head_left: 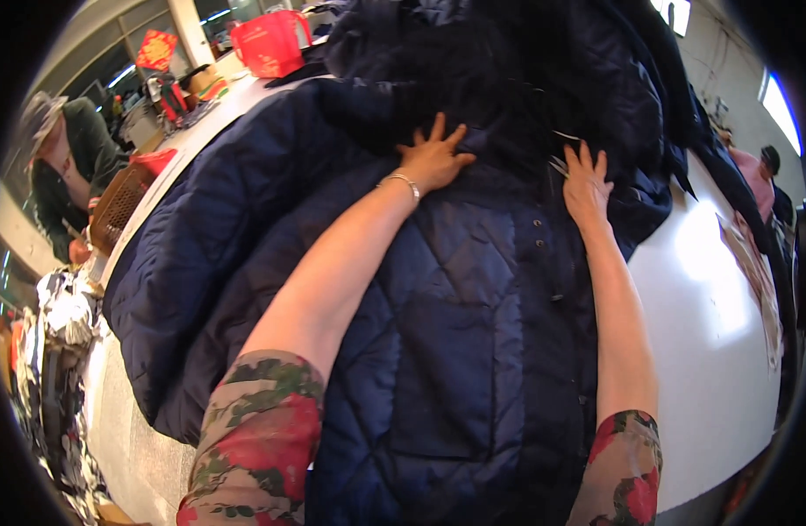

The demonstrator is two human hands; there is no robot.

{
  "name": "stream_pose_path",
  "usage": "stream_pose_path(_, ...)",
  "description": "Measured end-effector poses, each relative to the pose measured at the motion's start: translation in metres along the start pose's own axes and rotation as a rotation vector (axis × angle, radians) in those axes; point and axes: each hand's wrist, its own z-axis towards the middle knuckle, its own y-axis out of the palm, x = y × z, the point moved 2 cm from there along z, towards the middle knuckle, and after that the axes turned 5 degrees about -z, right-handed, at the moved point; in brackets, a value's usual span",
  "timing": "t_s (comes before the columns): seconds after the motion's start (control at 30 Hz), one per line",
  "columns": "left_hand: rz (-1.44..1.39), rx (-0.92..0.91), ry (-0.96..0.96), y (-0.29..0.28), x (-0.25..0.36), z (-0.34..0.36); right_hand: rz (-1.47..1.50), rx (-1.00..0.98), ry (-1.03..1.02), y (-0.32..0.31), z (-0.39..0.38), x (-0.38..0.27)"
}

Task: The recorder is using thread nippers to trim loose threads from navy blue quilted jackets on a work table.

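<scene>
A dark navy quilted coat (455, 263) lies spread over the table in front of me, its diamond-stitched lining and a rectangular inner pocket showing. On its upper part rests my left hand (432, 164), fingers spread, with a bracelet at the wrist. Farther right, my right hand (587, 186) is laid near the coat's front edge, its fingers stretched out. Thin white strips show by those fingertips; I cannot make out what they are. Neither hand grips anything. More dark padded cloth (508, 53) is heaped beyond my hands.
The white tabletop (701, 351) shows at right. A red bag (269, 44) stands at the far left of the table. On the left, a person (70, 167) is beside a brown basket (118, 206), above piled cloth (65, 324). Another person (758, 175) is at far right.
</scene>
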Motion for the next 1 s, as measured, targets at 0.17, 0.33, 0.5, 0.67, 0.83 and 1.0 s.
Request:
stream_pose_path(0.17,-0.010,0.090,0.014,-0.001,0.002,0.003,0.082,-0.037,-0.021,0.001,0.008,0.004)
stream_pose_path(0.33,0.080,0.185,0.076,-0.002,0.010,-0.004,0.178,-0.061,-0.024,-0.045,-0.016,-0.001)
stream_pose_path(0.5,0.251,0.151,0.261,-0.026,0.024,-0.033,0.196,-0.121,-0.198,-0.135,-0.088,-0.045)
stream_pose_path(0.67,0.449,0.423,0.618,-0.155,0.022,-0.177,0.345,-0.284,-0.358,-0.169,-0.151,-0.075)
stream_pose_path(0.83,0.506,0.472,0.222,-0.203,-0.043,-0.288,0.263,-0.354,-0.266,-0.145,-0.190,-0.070)
stream_pose_path(1.0,0.377,0.228,-0.140,-0.167,-0.130,-0.348,0.260,-0.340,-0.276,-0.143,-0.189,-0.076)
